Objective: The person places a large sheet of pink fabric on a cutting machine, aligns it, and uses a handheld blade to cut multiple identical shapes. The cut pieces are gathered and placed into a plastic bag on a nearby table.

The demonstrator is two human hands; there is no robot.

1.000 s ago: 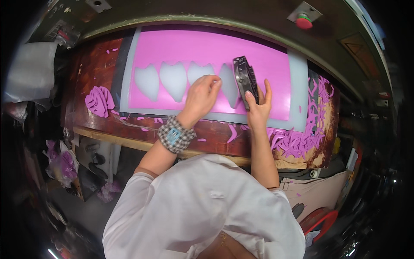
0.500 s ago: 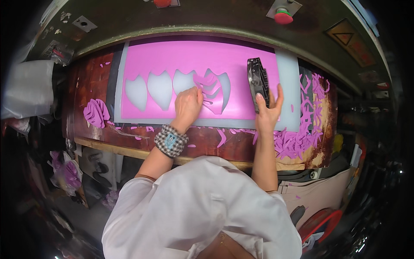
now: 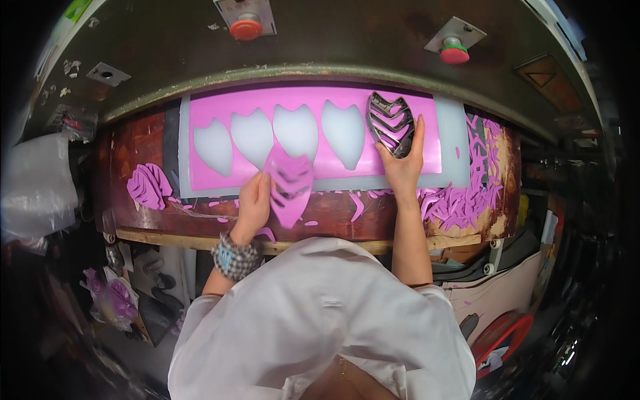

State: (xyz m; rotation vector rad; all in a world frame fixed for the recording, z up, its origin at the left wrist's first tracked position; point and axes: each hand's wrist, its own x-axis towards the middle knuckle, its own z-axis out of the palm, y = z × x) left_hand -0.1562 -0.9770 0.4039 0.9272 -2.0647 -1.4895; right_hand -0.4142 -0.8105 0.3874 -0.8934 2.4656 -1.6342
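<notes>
A pink sheet (image 3: 257,100) with several shield-shaped holes lies on a pale cutting board (image 3: 453,143). My left hand (image 3: 255,200) pinches a pink cut-out piece (image 3: 291,190) by its left edge, above the near edge of the sheet. Slots run across that piece, and it looks slightly blurred. At the sheet's right part, a dark metal cutting die (image 3: 391,127) with chevron bars lies flat on the pink. My right hand (image 3: 404,163) grips its lower end, thumb on the left side and fingers along the right.
A stack of pink cut pieces (image 3: 148,187) sits on the left of the brown bench. Pink offcuts (image 3: 457,207) are heaped at the right. The dark green machine body (image 3: 333,47) spans the far side, carrying red push buttons (image 3: 245,28). A clear plastic bag (image 3: 40,177) hangs at far left.
My left hand has pulled the slotted piece out of the sheet and brought it nearer and leftward. My right hand has turned the die from standing on edge to lying flat.
</notes>
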